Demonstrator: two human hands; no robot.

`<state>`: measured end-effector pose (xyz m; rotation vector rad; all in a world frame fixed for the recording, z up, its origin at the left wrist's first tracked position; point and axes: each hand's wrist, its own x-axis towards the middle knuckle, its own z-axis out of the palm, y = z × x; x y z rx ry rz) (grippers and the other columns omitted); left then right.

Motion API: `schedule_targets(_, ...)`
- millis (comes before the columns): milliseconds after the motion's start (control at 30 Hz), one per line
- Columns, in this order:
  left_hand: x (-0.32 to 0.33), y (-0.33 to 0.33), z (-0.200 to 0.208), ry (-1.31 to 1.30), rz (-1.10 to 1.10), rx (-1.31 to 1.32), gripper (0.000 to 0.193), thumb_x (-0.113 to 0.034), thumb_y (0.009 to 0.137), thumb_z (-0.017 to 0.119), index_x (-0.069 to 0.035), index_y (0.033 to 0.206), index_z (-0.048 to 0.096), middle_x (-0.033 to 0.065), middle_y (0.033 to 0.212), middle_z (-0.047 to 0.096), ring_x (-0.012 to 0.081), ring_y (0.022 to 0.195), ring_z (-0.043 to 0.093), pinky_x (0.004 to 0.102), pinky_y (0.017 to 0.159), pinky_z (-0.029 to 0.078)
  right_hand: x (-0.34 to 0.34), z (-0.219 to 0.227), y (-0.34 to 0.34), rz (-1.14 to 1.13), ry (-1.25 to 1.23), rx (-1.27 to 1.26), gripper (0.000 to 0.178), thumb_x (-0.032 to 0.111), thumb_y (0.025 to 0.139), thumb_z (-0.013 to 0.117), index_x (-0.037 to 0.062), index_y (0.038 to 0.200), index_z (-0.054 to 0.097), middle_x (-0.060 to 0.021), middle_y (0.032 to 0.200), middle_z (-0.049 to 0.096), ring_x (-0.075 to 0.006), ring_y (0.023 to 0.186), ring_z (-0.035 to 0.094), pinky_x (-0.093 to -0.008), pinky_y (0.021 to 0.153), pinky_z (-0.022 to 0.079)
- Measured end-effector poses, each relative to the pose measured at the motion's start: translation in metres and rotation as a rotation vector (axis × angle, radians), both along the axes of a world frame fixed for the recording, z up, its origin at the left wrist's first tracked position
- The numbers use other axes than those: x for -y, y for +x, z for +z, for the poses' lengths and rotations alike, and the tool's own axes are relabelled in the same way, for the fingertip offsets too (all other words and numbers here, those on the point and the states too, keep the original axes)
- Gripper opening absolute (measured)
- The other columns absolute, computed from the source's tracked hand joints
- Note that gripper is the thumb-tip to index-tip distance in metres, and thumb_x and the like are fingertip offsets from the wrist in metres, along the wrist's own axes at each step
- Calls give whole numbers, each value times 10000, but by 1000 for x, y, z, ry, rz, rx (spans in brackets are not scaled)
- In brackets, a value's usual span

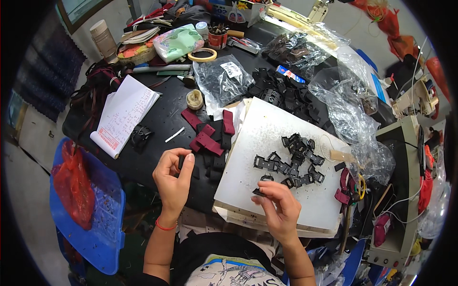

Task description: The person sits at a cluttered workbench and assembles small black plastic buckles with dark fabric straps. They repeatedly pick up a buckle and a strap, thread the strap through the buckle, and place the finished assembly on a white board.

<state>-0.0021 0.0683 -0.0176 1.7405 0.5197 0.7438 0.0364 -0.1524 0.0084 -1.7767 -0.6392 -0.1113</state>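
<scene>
My left hand (173, 178) is closed at the table's near edge, with a dark strip of black material (182, 162) between its thumb and fingers. Thumb and fingertips of my right hand (278, 204) pinch a small black piece (258, 192), too small to tell its kind, over the white board (243, 157). Beyond that hand lies a loose heap of black buckle-like frames (298, 157). Maroon strap pieces (208, 140) with small holes lie past my left hand, mixed with black strap pieces (218, 162).
A written notepad (126, 112) and an open jar (194, 99) are on the left. Clear plastic bags (222, 78) and more black parts (286, 93) fill the far side. A blue stool (107, 229) holding a red bag (74, 190) stands left of the table.
</scene>
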Motion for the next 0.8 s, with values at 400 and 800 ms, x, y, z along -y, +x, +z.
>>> schedule_targets(400, 62, 1, 32, -385, -443, 30, 200, -4, 799, 698, 34, 937, 557, 66, 886, 638, 98, 839, 627, 234, 691, 532, -9, 40, -15, 82, 2, -387, 130, -35, 797, 662, -22, 907, 594, -109, 882, 586, -139, 614, 603, -243, 522, 492)
schedule_targets(800, 66, -12, 44, -562, -589, -15, 200, -73, 921, 562, 37, 1075, 626, 61, 933, 660, 77, 834, 601, 214, 734, 491, -9, 29, -17, -43, 147, -430, 191, -26, 838, 630, -10, 1001, 533, -70, 798, 627, -77, 606, 600, -196, 512, 488)
